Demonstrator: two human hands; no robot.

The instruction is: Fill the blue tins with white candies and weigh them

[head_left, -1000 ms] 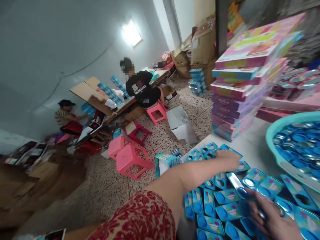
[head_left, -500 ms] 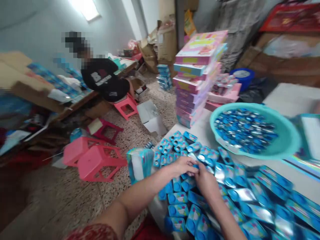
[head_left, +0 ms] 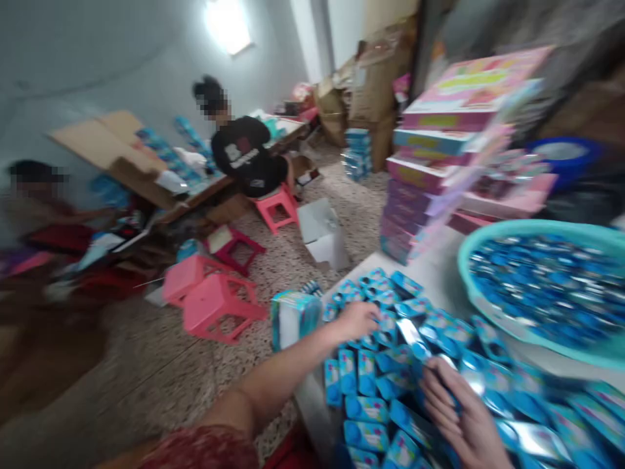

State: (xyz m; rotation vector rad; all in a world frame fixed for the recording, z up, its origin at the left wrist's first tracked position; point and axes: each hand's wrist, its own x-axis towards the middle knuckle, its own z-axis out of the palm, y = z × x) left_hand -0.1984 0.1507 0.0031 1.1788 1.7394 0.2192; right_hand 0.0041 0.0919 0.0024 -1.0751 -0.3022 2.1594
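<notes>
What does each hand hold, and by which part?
Left hand lies on the blue packets; the right hand touches one at its edge. Blur hides any grip.

I can read nothing: white print on the black T-shirt [head_left: 243, 153] far beyond the round teal plastic basin [head_left: 463, 277], stacked pink cardboard boxes [head_left: 430, 177] behind it, small blue packs [head_left: 366, 408] before it, all blurred.
</notes>
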